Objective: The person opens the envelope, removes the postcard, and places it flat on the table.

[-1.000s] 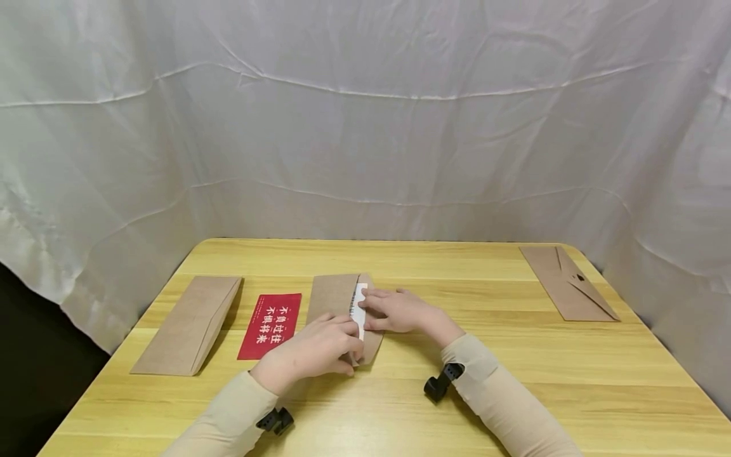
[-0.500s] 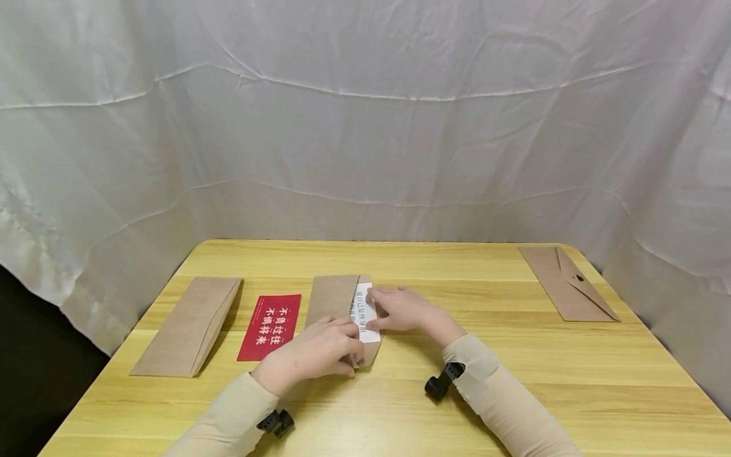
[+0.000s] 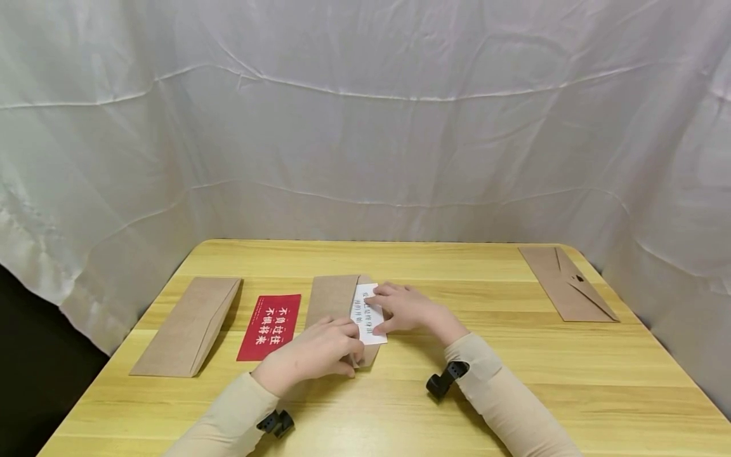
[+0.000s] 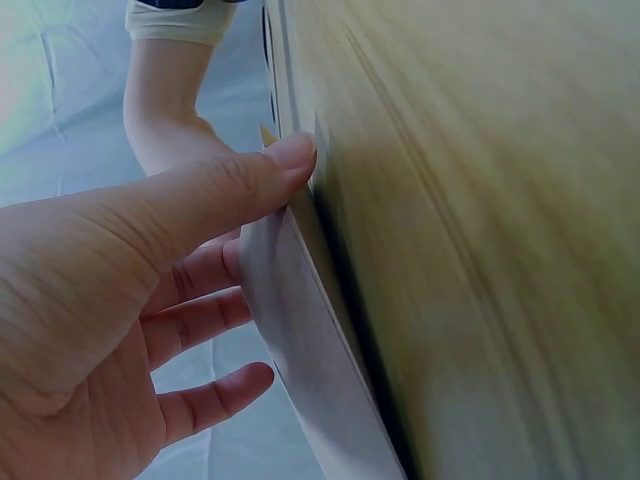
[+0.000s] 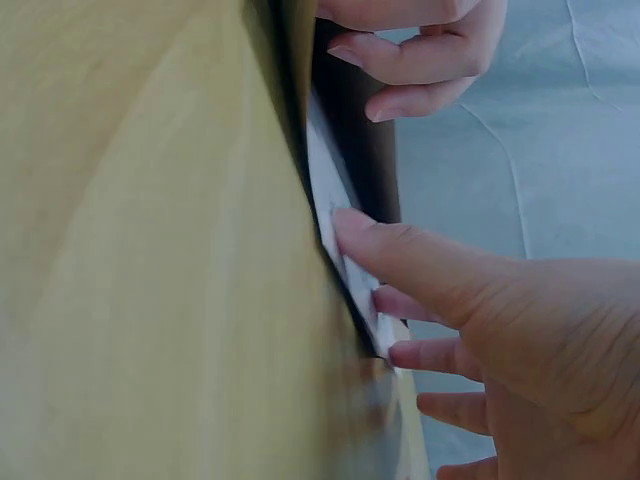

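Note:
A brown paper envelope [image 3: 330, 298] lies mid-table with its opening facing right. At its near edge my left hand [image 3: 316, 349] pinches it; in the left wrist view the thumb [image 4: 292, 152] is at the envelope's corner and the other fingers are over its top. Out of the opening sticks a white card [image 3: 365, 333] with dark printed characters, its left part hidden inside and under my left fingers. My right hand [image 3: 408, 310] rests its extended fingers and thumb flat on the card; the right wrist view shows the thumb tip on the white card [image 5: 322, 170].
Left of the envelope lies a red card [image 3: 268, 327] with white characters. A second brown envelope [image 3: 185, 327], slightly raised along one side, is at the far left. A third envelope [image 3: 562, 285], flap folded over, sits at the back right. Pale curtains [image 3: 365, 139] hang behind the table.
The white card has slid rightward out of the envelope under my right fingers, showing more printed characters. My left hand has stayed at the envelope's edge.

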Demonstrator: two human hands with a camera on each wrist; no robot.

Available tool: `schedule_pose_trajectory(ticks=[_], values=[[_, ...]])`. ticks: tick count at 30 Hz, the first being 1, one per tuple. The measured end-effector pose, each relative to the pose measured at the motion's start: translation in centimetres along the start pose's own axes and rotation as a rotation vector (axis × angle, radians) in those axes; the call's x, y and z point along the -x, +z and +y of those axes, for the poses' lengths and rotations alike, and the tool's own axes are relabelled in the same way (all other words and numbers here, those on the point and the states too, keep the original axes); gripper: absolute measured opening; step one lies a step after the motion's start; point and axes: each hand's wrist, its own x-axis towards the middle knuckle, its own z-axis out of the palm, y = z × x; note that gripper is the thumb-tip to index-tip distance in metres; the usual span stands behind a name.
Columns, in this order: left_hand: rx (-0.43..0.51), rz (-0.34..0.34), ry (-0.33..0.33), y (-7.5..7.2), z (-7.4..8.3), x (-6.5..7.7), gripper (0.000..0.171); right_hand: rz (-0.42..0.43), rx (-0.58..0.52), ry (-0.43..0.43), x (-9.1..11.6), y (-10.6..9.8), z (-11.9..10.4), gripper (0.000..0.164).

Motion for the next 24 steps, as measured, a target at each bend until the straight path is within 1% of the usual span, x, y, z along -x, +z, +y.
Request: schedule_pose_trajectory(ticks=[6, 12, 15, 18, 24], values=[[0.011, 0.0, -0.006, 0.0, -0.1, 0.0, 0.017, -0.031, -0.032, 0.043, 0.3, -0.6, 0.3, 0.068], [0.001, -0.002, -0.004, 0.1, 0.0, 0.0, 0.017, -0.039, -0.064, 0.071, 0.5, -1.1, 0.3, 0.066], [-0.001, -0.013, -0.006, 0.1, 0.0, -0.1, 0.016, -0.012, -0.071, 0.081, 0.3, -1.0, 0.5, 0.07], [-0.002, -0.022, -0.008, 0.1, 0.1, -0.1, 0.016, 0.035, -0.063, 0.088, -0.1, -0.7, 0.6, 0.073], [-0.001, -0.038, -0.008, 0.0, 0.2, -0.1, 0.015, 0.148, -0.035, 0.082, -0.7, 0.3, 0.8, 0.07]])
